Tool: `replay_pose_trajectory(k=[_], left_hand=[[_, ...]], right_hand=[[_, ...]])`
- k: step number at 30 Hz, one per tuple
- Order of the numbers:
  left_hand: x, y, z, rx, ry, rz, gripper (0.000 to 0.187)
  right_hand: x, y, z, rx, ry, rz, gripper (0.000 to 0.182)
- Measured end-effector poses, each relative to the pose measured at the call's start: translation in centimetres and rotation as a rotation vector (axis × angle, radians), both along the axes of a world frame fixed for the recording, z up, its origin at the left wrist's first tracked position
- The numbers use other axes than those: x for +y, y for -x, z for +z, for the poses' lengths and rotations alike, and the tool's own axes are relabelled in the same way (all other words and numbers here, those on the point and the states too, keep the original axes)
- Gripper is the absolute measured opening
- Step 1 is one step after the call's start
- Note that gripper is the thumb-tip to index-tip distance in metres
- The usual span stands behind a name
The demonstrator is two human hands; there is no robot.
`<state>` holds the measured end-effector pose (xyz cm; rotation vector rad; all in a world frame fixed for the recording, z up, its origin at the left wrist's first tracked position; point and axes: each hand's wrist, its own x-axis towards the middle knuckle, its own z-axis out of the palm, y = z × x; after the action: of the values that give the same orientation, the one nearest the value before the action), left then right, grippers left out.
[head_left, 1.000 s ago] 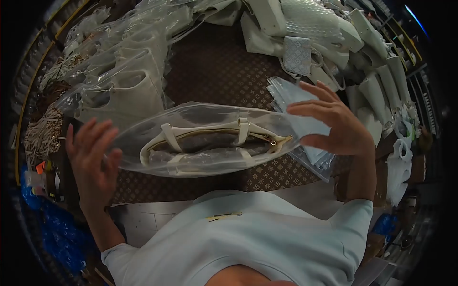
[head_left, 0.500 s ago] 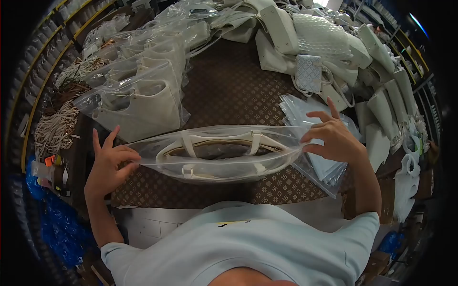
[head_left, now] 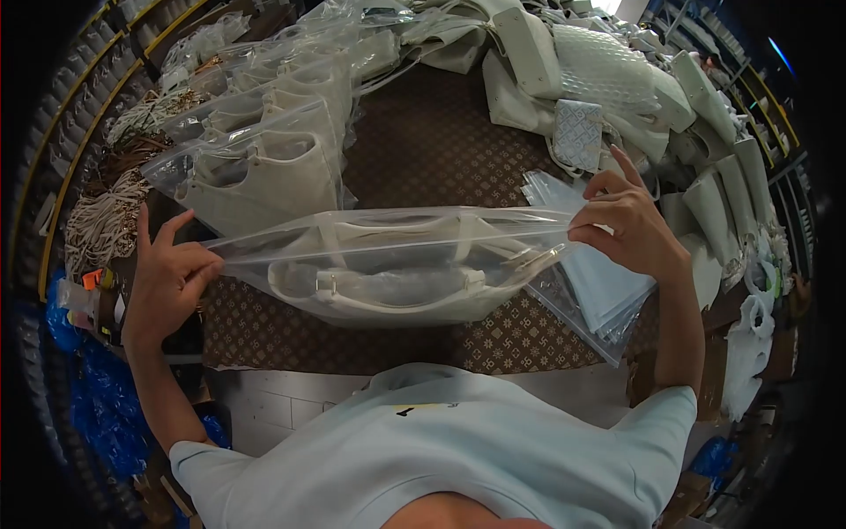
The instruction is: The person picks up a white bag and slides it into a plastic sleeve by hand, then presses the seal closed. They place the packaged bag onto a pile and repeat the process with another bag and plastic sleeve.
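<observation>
A cream handbag (head_left: 388, 304) sits inside a clear plastic bag (head_left: 397, 231) near the front edge of the patterned brown table. My left hand (head_left: 174, 280) pinches the left corner of the plastic bag between thumb and index finger, the other fingers raised. At the opposite corner, my right hand (head_left: 624, 225) pinches the plastic in the same way. The plastic mouth is stretched nearly straight between both hands, its edges lying close together above the handbag. Partly under the plastic's right end lies a stack of flat clear plastic bags (head_left: 599, 282).
Cream handbags in clear plastic (head_left: 256, 181) stand in a row at the back left. A pile of cream handbags (head_left: 529, 66) fills the back right, with a patterned pouch (head_left: 577, 134) beside it. Bundled straps (head_left: 106, 216) hang at the left. Blue plastic (head_left: 110, 406) lies lower left.
Both hands have moved farther apart, the left one outward. The wide plastic opening has been pulled nearly flat, its edges drawn together over the handbag.
</observation>
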<state>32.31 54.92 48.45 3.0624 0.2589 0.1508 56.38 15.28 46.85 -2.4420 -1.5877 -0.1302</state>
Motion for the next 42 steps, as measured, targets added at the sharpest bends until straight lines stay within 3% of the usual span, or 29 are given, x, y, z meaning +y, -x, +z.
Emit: replay_pose_trajectory(k=[5, 9, 11, 12, 18, 28, 34, 42], left_hand=[[0.1, -0.3, -1.2, 0.081, 0.040, 0.032, 0.010], [0.1, 0.2, -1.8, 0.103, 0.084, 0.031, 0.009], [-0.6, 0.6, -1.6, 0.147, 0.115, 0.050, 0.010], [-0.9, 0.6, -1.5, 0.162, 0.128, 0.091, 0.013], [-1.3, 1.1, -1.1, 0.144, 0.150, 0.072, 0.019], [-1.9, 1.5, -0.5, 0.164, 0.161, 0.153, 0.019], [-2.1, 1.7, -0.7, 0.108, 0.108, 0.229, 0.017], [-0.2, 0.3, -0.5, 0.317, 0.131, 0.350, 0.018]], right_hand=[[0.8, -0.8, -1.6, 0.057, -0.051, 0.086, 0.009], [-0.6, -0.2, -2.8, 0.142, -0.095, -0.028, 0.014], [-1.5, 0.6, -3.8, 0.362, -0.540, -0.143, 0.023], [-2.0, 1.0, -4.5, 0.385, -0.563, -0.219, 0.029], [-3.4, 0.5, -8.0, 0.375, -0.484, -0.062, 0.022], [-2.2, 0.7, -8.2, 0.431, -0.596, -0.046, 0.018], [-2.2, 0.6, -8.4, 0.330, -0.581, -0.083, 0.010], [-2.0, 0.5, -9.5, 0.317, -0.663, -0.004, 0.012]])
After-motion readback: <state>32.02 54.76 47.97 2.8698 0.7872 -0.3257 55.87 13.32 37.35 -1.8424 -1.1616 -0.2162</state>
